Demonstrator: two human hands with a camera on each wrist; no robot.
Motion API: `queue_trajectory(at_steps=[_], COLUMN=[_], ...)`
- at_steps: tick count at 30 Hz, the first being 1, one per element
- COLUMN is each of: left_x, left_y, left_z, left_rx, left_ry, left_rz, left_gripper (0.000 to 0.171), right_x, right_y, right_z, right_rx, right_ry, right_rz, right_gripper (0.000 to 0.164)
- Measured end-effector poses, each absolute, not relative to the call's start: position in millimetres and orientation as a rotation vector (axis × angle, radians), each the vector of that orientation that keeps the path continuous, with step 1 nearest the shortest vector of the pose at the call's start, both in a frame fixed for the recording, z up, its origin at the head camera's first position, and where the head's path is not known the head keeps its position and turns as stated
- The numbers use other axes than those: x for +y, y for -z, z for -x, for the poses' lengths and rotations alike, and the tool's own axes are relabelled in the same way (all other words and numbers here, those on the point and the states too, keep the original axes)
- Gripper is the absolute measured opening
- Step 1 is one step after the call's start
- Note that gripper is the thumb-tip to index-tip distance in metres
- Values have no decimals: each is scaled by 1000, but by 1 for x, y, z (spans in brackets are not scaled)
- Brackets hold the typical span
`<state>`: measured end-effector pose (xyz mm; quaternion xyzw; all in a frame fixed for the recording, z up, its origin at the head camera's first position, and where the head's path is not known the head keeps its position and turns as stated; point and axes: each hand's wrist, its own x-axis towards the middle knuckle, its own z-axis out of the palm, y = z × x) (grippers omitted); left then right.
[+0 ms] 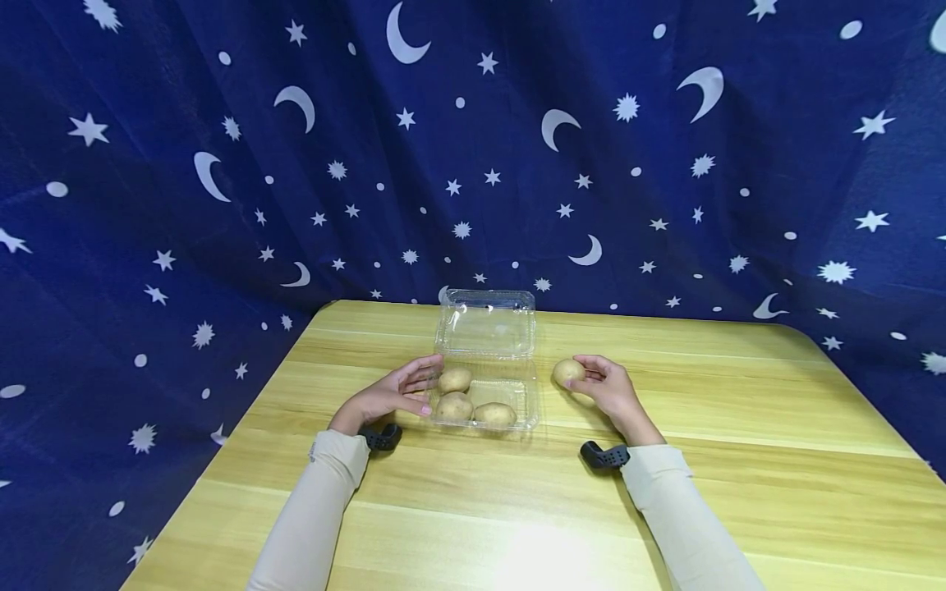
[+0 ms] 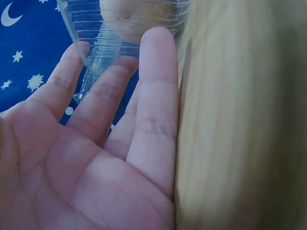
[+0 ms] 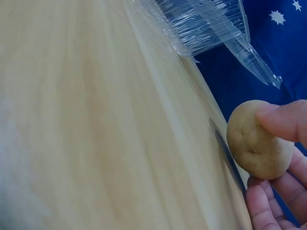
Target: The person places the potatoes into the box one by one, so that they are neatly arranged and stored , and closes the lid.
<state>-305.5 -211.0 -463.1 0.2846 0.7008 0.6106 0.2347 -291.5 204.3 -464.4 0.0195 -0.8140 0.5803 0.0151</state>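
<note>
A clear plastic clamshell container (image 1: 526,402) stands on the table with its lid (image 1: 488,324) tipped back. Inside its tray are three potatoes (image 1: 495,414), two at the left and one at the front. My left hand (image 1: 392,392) is at the tray's left side, its fingers extended; in the left wrist view the fingertips (image 2: 158,40) lie against or very near the ribbed plastic wall. To the right of the container, my right hand (image 1: 608,391) pinches another potato (image 3: 254,143) between thumb and fingers. That potato is held just above the table, apart from the tray.
The wooden table (image 1: 473,501) reaches back to a dark blue curtain (image 1: 502,148) printed with moons and stars. Black wrist straps (image 1: 606,456) sit at both wrists, below light sleeves.
</note>
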Motion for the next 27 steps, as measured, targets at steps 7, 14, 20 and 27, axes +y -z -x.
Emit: queue_trajectory(at_steps=[7,14,20,27], left_x=[-211,-211,-211,-211], left_y=[464,465,464,464], left_z=[307,307,307,306], left_rx=[1922,1923,1920,1917], left_ry=[-1676,-1677,-1678,-1679], left_rz=[-779,-782,-776,-778], left_gripper=[104,105,105,106], right_x=[204,201,197,194], right_y=[463,455,449,442], right_z=[293,292,289,287], right_rx=[-2519,-2488,-2486,-2499], right_ry=[-1829,-1839,-1818,-1800], right_rz=[-47,-97,-131,-170], right_gripper=[58,56,53,55])
